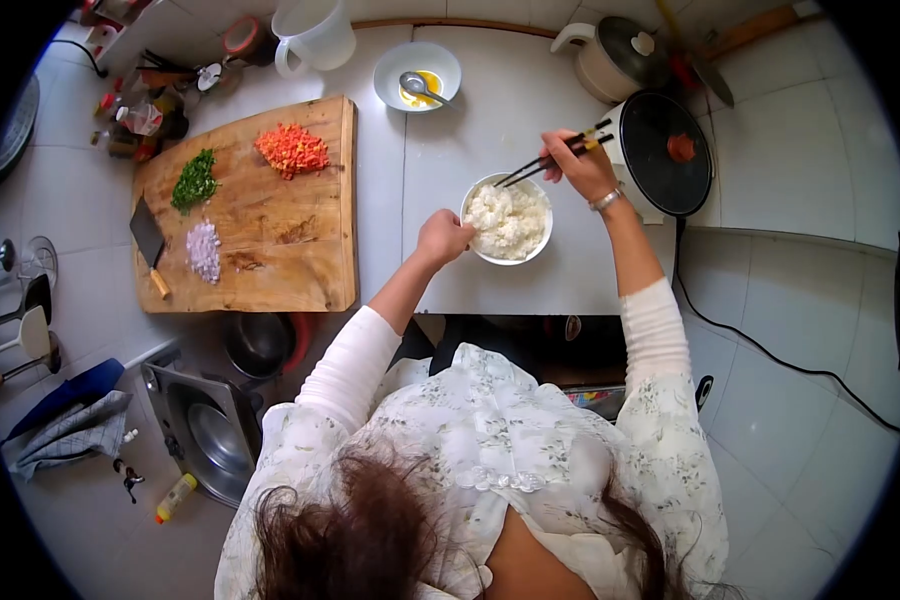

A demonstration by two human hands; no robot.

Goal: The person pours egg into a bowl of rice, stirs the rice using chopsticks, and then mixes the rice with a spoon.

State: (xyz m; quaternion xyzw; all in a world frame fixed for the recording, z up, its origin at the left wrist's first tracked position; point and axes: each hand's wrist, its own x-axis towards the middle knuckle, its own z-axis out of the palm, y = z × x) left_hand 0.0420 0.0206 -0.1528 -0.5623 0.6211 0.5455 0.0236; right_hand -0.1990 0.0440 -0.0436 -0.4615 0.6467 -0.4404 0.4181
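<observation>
Right here, just in from the near edge of the worktop and right of its middle: holding a white bowl heaped with rice by the left of its rim, with the left hand, in a closed grip. And across from that, clasping dark chopsticks with the right hand, in a closed grip too, slanting the tips down to the far side of the rice; impossible to tell whether touching the grains.

Now look left, to the wooden board, lying along the near edge. See three heaps there: red-orange pieces toward the far right corner, chopped greens farther left, pale purple bits closer in, near a cleaver at the left edge. Swing to the worktop's far edge: spot a pale bowl with yellow liquid and a spoon inside. Over at the right edge: find a black-lidded cooker.
</observation>
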